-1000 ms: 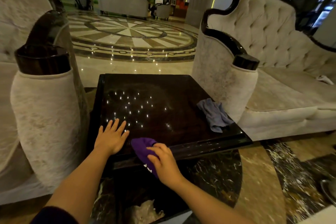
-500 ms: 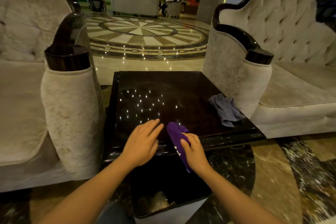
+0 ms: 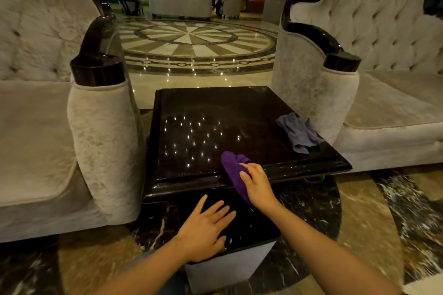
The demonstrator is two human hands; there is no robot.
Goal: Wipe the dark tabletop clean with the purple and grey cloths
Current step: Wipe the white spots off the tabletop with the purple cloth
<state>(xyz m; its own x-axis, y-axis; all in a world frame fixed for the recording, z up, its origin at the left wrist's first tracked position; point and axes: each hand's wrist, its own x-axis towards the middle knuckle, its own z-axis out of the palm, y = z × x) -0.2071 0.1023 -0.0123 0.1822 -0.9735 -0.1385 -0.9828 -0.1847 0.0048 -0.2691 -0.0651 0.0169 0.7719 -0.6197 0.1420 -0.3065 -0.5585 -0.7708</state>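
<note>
A glossy dark tabletop (image 3: 215, 112) stands between two pale sofas, speckled with reflected ceiling lights. My right hand (image 3: 259, 184) grips a purple cloth (image 3: 233, 166) pressed over the table's near edge, part of the cloth hanging below the rim. My left hand (image 3: 206, 230) is off the table, fingers spread, hovering over the dark opening of a bin below the near edge. A crumpled grey cloth (image 3: 298, 133) lies untouched on the tabletop's right side, near the right sofa's arm.
A white-sided bin (image 3: 227, 268) with a dark interior sits on the floor right under the table's near edge. The left sofa arm (image 3: 100, 132) and the right sofa arm (image 3: 318, 93) flank the table closely. Polished marble floor (image 3: 359, 211) lies to the right.
My left hand has lifted off the tabletop and pulled back over the bin. The right hand with the purple cloth has stayed at the near edge, and the view has shifted back.
</note>
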